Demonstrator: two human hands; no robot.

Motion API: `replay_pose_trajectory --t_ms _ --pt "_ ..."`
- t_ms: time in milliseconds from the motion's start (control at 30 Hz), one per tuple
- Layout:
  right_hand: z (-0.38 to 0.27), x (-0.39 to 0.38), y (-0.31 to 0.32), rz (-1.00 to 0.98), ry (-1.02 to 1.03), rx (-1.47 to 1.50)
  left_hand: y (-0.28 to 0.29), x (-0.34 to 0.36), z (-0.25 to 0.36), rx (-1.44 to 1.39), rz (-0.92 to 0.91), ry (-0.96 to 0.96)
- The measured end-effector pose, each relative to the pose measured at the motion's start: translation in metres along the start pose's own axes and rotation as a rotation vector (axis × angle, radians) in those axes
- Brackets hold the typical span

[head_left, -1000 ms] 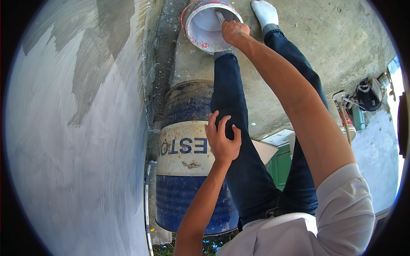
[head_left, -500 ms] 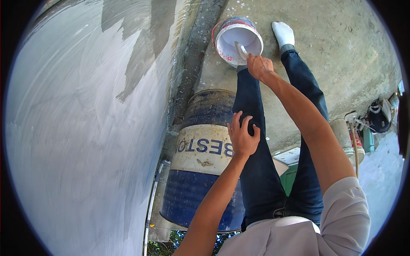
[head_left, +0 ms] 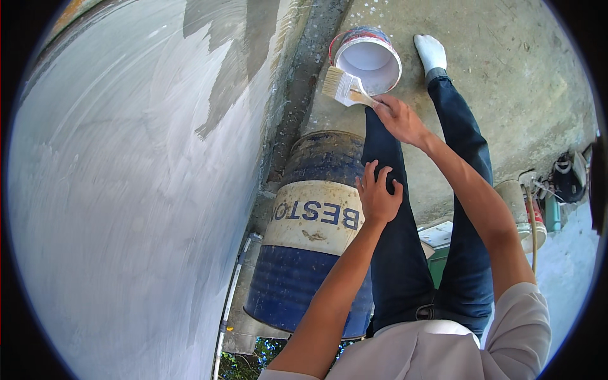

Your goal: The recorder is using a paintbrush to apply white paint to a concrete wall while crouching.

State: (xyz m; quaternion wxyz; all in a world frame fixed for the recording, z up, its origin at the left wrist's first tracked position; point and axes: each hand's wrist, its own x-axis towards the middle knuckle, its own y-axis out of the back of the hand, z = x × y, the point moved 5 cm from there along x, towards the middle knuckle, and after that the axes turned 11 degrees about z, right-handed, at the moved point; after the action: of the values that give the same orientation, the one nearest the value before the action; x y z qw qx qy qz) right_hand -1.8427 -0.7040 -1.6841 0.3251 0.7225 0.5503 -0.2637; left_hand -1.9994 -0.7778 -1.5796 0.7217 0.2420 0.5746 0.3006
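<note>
My right hand (head_left: 399, 119) is closed round the handle of a wide paintbrush (head_left: 347, 87), its pale bristles pointing left. The brush is held above the near rim of a paint bucket (head_left: 396, 71), which is white inside with a red and blue outer wall. Whitish paint lies in the bucket. My left hand (head_left: 380, 195) rests on my left thigh with its fingers spread, holding nothing. To the left rises a wall (head_left: 126, 209) streaked with white paint, with a bare grey patch (head_left: 237, 69) near its far end.
A blue and cream metal drum (head_left: 310, 247) lies between the wall and my left leg. Beside it along the wall runs a thin white pipe (head_left: 228, 304). Buckets (head_left: 532, 228) and a dark shoe (head_left: 565, 174) are at the right. Concrete floor (head_left: 506, 82) spreads ahead.
The brush has come up out of the bucket and swung left over its near rim, in my right hand. My left hand stays on the thigh; the view has shifted slightly.
</note>
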Motion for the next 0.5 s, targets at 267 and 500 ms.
replay_pose_trajectory --t_ms 267,500 --pt "-0.181 -0.027 -0.017 0.245 0.301 0.165 -0.023 -0.009 -0.001 -0.060 -0.034 -0.146" --pt "-0.248 -0.051 -0.019 0.356 0.397 0.150 -0.017 -0.005 0.009 -0.082 0.138 -0.066"
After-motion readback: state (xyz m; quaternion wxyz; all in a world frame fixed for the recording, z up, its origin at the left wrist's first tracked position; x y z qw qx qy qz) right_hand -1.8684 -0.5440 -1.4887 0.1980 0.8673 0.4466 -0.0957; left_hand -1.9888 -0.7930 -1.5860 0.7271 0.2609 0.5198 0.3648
